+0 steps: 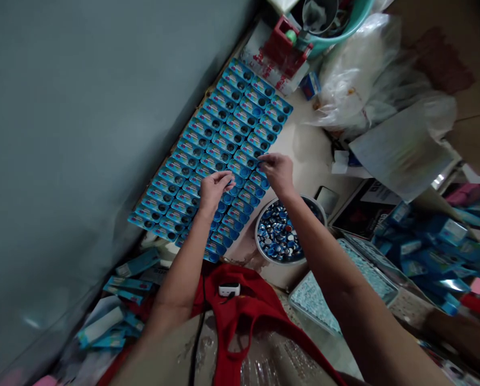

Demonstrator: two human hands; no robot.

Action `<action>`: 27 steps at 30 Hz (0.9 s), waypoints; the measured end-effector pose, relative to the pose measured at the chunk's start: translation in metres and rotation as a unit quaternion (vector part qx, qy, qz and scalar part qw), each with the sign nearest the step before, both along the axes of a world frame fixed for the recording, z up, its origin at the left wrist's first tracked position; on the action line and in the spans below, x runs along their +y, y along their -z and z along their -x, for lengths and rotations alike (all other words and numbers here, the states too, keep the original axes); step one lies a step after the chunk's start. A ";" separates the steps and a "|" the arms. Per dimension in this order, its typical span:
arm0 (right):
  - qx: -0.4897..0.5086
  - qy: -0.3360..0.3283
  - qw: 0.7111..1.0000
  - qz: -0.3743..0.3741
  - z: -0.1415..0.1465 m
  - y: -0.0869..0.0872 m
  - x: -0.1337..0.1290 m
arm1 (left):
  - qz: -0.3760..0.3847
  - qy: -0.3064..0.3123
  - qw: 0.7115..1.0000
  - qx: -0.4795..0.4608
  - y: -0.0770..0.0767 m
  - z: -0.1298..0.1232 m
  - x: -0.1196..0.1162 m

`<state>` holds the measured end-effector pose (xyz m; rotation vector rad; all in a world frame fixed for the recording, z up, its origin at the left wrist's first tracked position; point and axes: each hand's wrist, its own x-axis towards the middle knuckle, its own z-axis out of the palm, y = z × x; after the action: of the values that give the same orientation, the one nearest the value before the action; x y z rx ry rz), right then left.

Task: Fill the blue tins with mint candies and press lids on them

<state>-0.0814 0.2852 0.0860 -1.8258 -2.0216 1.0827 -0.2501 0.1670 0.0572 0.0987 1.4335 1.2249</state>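
Note:
Rows of small flat blue boxes (191, 145) with printed tops lie packed together on the table. Each has a round spot at one end; many spots look dark, while those nearer my hands and body look blue. My left hand (216, 190) is over the middle rows with its fingertips pinched together. My right hand (277, 171) is over the right-hand row, its thumb and fingers closed at a box's round end. Whatever either pinch holds is too small to make out. Under my right forearm stands a round bowl (257, 238) of small blue and silver discs.
A grey wall (82, 107) runs along the left. A tray of pale blue pieces (316, 303) sits right of my body, with a pile of blue packs (436, 252) beyond. Plastic bags (356, 75) and a teal basin (354, 29) stand at the back. Flat blue cartons (137, 265) lie lower left.

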 end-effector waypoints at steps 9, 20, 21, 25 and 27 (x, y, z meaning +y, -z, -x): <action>-0.215 -0.070 0.974 -0.009 0.028 0.026 0.030 | -0.013 -0.041 0.996 0.076 -0.007 0.014 -0.019; -0.026 -0.072 0.996 -0.049 0.032 0.001 -0.013 | -0.005 -0.107 0.989 0.102 -0.017 -0.003 0.012; 0.040 -0.062 0.997 -0.032 0.034 0.000 -0.029 | -0.010 -0.102 0.990 0.099 -0.016 -0.004 0.010; 0.229 0.018 0.967 0.109 0.039 0.006 -0.066 | -0.012 -0.082 0.995 0.061 -0.013 -0.013 0.001; 0.232 0.046 0.964 0.124 0.038 0.009 -0.058 | -0.015 -0.052 0.998 0.044 -0.013 -0.015 -0.004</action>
<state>-0.1196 0.2270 0.0772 -1.5546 -1.5738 1.6143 -0.2347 0.1627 0.0702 0.1005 1.5132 1.3423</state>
